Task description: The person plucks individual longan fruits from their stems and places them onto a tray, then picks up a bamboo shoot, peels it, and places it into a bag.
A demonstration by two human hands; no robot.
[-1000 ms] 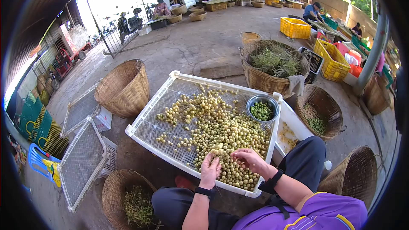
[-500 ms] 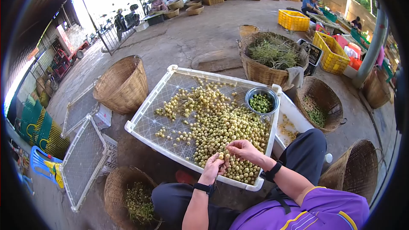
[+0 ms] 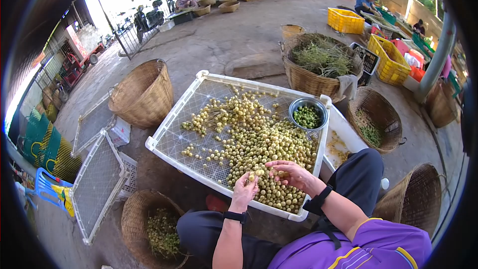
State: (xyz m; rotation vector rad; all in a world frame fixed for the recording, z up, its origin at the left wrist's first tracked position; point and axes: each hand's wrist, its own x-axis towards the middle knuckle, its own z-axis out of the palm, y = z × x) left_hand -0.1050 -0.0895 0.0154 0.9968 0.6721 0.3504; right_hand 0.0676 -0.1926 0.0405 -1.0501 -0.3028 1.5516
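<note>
A white mesh tray [image 3: 174, 114] lies before me, heaped with small round yellow-green fruits [image 3: 269, 142]. Over its near edge, my left hand [image 3: 244, 190] pinches a few pale fruits [image 3: 253, 175] between thumb and fingers. My right hand [image 3: 295, 175] is just to the right, fingers apart and slightly curled above the pile; whether anything sits under its palm is hidden. A metal bowl [image 3: 308, 100] holding darker green fruits [image 3: 306, 116] rests at the tray's far right corner.
Wicker baskets surround me: one at left [image 3: 142, 94], one with stems [image 3: 318, 77], one with green pieces [image 3: 374, 119], one at lower left [image 3: 137, 224]. Spare mesh trays [image 3: 99, 184] lean at left. Yellow crates [image 3: 345, 21] and people sit farther back.
My right hand has opened from a pinch and drawn slightly away from my left. The left hand has shifted a little up and left, still holding fruits.
</note>
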